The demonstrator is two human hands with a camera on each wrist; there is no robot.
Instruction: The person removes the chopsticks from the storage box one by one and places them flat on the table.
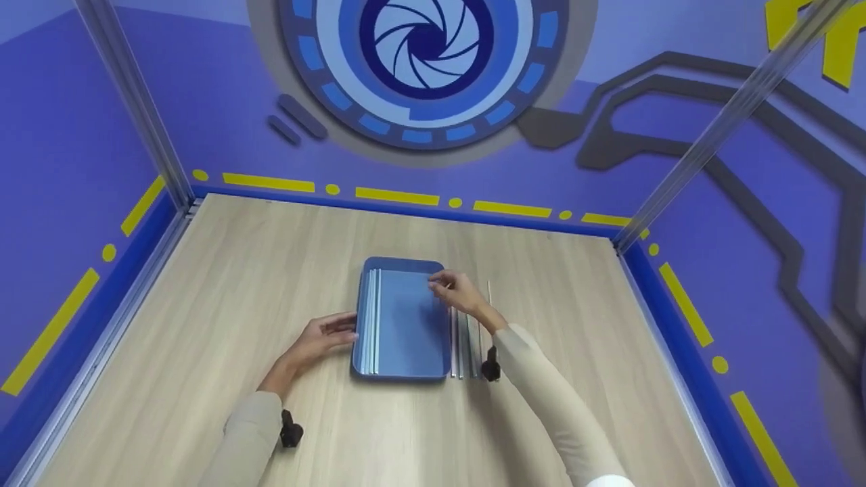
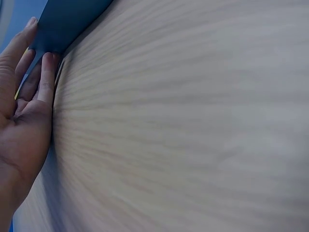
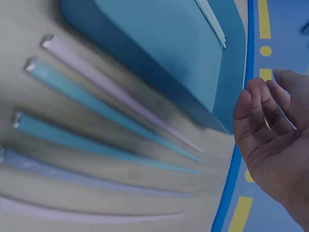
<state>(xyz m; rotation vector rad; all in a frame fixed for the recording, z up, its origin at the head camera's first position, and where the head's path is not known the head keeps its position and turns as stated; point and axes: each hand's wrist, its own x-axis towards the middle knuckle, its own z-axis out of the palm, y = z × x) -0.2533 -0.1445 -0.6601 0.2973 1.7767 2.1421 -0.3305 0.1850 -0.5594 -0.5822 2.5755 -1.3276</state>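
The fingers (image 2: 47,77) of the left hand (image 1: 323,336) lie straight and loose against the nine o'clock wall of the shallow blue plastic tray (image 1: 406,325), touching it without curling round it. The fingers (image 3: 258,121) of the right hand (image 1: 459,289) are relaxed and only slightly bent, hovering over the tray's two o'clock corner; the wrist view shows the palm bare, holding nothing.

The tray sits near the middle of the pale wood-grain bench (image 1: 203,304). A few thin pale sticks (image 1: 374,318) lie side by side along its nine o'clock inner edge, and a row of long slim sticks in pale lilac, teal and blue (image 3: 111,130) rests on the bench just beside its three o'clock wall.

These sticks look light, stiff and smooth, probably apt to roll or slip and hard to pinch flat off the wood. A good hold would likely be a thumb-and-forefinger pinch near one end, tipping it up first. The tray seems light too, likely to slide unless steadied.
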